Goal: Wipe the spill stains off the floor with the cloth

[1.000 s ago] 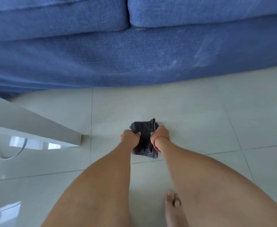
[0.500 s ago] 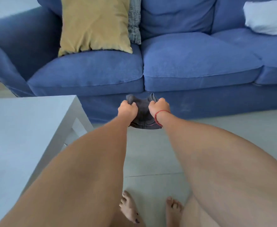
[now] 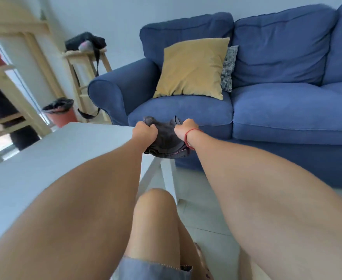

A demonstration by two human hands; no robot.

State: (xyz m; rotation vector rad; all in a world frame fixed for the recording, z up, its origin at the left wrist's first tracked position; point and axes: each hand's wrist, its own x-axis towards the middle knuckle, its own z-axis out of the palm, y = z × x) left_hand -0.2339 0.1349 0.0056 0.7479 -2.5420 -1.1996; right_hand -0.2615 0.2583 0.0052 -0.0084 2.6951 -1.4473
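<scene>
Fingers of the left hand [image 3: 144,131] and right hand [image 3: 183,129] are curled tight on the dark cloth [image 3: 166,141], held aloft near the worktop [image 3: 65,150]; lower it flat to the floor [image 3: 212,235] before rubbing.

We can't see most of the floor [image 3: 212,235]: our arms and knee [image 3: 156,215] cover it, so any stains are out of sight. Our fingers are buried in the cloth [image 3: 164,138]. The sofa [image 3: 277,110] runs off the right edge, and the shelves [image 3: 8,93] at the left are blurred and cut off.
</scene>
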